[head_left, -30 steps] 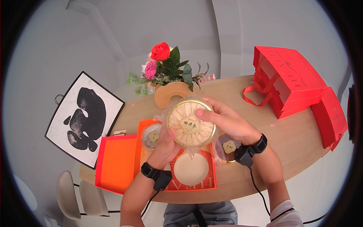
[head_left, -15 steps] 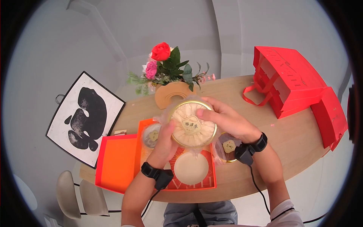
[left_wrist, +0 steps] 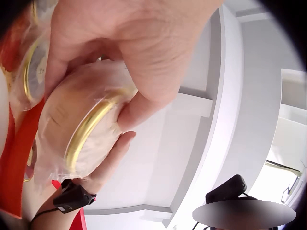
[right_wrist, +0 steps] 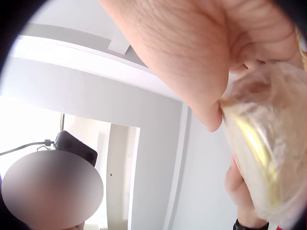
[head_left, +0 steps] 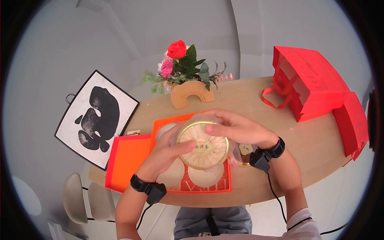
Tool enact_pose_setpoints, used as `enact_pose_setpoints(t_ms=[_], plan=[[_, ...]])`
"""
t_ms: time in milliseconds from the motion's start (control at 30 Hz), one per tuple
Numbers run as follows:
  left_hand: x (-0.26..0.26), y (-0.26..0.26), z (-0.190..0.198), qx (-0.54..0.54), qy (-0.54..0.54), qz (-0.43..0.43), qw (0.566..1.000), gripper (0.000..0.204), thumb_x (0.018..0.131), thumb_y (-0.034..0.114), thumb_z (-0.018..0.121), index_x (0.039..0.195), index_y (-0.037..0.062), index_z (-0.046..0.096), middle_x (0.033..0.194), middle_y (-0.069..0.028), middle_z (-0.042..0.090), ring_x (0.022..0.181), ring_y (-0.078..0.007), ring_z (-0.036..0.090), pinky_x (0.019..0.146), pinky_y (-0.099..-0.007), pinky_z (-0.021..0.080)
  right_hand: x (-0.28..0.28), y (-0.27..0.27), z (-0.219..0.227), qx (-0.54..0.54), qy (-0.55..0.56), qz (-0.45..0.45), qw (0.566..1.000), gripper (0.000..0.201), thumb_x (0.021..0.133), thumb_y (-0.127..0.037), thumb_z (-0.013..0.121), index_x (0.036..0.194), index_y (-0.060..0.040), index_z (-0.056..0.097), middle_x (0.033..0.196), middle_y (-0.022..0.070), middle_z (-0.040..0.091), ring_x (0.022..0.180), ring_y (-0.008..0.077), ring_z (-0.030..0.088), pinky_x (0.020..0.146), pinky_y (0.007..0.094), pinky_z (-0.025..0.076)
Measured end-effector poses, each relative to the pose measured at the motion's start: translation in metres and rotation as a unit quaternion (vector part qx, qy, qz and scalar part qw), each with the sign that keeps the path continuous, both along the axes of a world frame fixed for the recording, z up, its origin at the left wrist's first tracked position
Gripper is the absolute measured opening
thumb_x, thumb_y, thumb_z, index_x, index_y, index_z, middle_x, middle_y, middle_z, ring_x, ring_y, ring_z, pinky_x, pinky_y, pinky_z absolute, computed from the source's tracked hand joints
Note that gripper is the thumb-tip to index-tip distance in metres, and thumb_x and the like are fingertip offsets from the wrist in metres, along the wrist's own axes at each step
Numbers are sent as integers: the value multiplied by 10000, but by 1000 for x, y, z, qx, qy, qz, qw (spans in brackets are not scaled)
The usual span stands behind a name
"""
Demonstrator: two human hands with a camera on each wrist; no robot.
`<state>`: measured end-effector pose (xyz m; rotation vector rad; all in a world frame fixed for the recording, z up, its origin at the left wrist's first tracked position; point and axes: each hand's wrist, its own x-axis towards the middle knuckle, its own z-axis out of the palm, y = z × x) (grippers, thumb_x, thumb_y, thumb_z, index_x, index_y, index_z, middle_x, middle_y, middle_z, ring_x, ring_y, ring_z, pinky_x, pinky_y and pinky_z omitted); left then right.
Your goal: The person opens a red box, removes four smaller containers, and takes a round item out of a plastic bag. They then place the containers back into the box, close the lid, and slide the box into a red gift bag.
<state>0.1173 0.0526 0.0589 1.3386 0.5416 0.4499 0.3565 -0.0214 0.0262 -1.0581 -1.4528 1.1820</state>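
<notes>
A round jar [head_left: 205,154] with a gold rim is held up over the orange box by both hands. Pale slices fan out under its clear top, around a small label, and thin clear plastic wraps it. My left hand [head_left: 163,154] grips its left side, the thumb lying on the top face. From the far right, my right hand [head_left: 242,129] holds it with the thumb over the rim. The left wrist view shows the fingers around the wrapped jar [left_wrist: 91,129]. In the right wrist view the plastic looks crumpled around the jar [right_wrist: 268,143].
Under the hands, the orange box [head_left: 212,189] has round pale recesses and another wrapped jar, partly hidden. Its orange lid [head_left: 129,158] lies left. A dark jar [head_left: 245,150] stands right. Behind are a flower vase [head_left: 192,93], a framed picture [head_left: 98,118] and a red bag [head_left: 316,80].
My left thumb has moved from the jar's side onto its top face, and the left wrist has swung outward to the left. The jar sits slightly lower in view. The head view has shifted a little.
</notes>
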Motion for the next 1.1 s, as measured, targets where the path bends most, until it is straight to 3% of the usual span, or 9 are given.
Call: enact_pose_setpoints(t_ms=[200,333,533,667,733,833,933,1000,1100], plan=[[-27,-13,-17,-53,53,56,996,592,936,182,746,1429,17,463,1344,-82,575,1206,-180,606,947,-321,538,26,-26,14,-36,94,-120,988,431,1038,-290,609,1364,-16,541,1183,67,646,1084,131,629,964,317,495],[-30,-25,-30,-18,103,71,992,568,961,198,718,1436,47,447,1345,-87,570,1183,-173,615,895,-308,557,61,-36,-33,-2,108,-185,977,451,989,-255,674,1361,-37,541,1185,58,642,1140,148,613,993,338,488],[-28,-26,-60,27,151,40,987,534,1006,223,655,1462,72,423,1382,-99,541,1242,-187,581,980,-333,528,78,-62,-84,12,-135,-97,986,1052,670,-226,941,1528,-44,359,1486,103,432,1430,235,389,1158,392,377],[-23,-30,-75,109,162,25,980,539,1035,276,603,1479,36,413,1394,-123,547,1268,-197,540,1043,-304,437,70,-69,-83,-72,-51,-15,996,1200,585,-182,985,1560,-70,293,1492,109,405,1429,255,382,1173,399,362],[-22,-31,-77,102,169,26,980,535,1046,288,580,1485,33,411,1396,-127,551,1285,-203,527,1066,-318,421,72,-67,-83,-4,-225,-15,974,1269,546,-223,996,1571,-96,258,1522,138,301,1427,308,366,1183,395,351],[-22,-31,-74,76,179,13,981,530,1056,309,543,1483,20,420,1398,-166,558,1300,-230,525,1081,-329,408,73,-70,-85,-6,-208,-12,978,1269,548,-229,994,1571,-105,253,1497,152,326,1416,314,372,1178,402,355],[-21,-27,-66,166,273,2,948,518,1046,317,533,1452,4,459,1363,-218,576,1298,-308,522,1082,-365,405,76,-71,-92,-3,-201,-6,979,1267,547,-228,994,1567,-103,252,1485,151,339,1407,312,382,1176,398,357],[-23,-17,-70,413,328,-44,849,508,1032,318,525,1423,-4,494,1301,-263,557,1264,-393,510,1065,-419,414,76,-70,-93,2,-201,-4,980,1265,547,-224,993,1566,-101,253,1481,152,345,1403,311,389,1175,396,357],[-21,-22,-59,476,366,-45,798,482,1029,307,510,1390,-12,523,1240,-265,524,1233,-432,501,1051,-461,417,77,-70,-92,8,-198,-3,980,1255,549,-212,992,1563,-94,260,1473,151,352,1394,308,401,1174,390,358]])
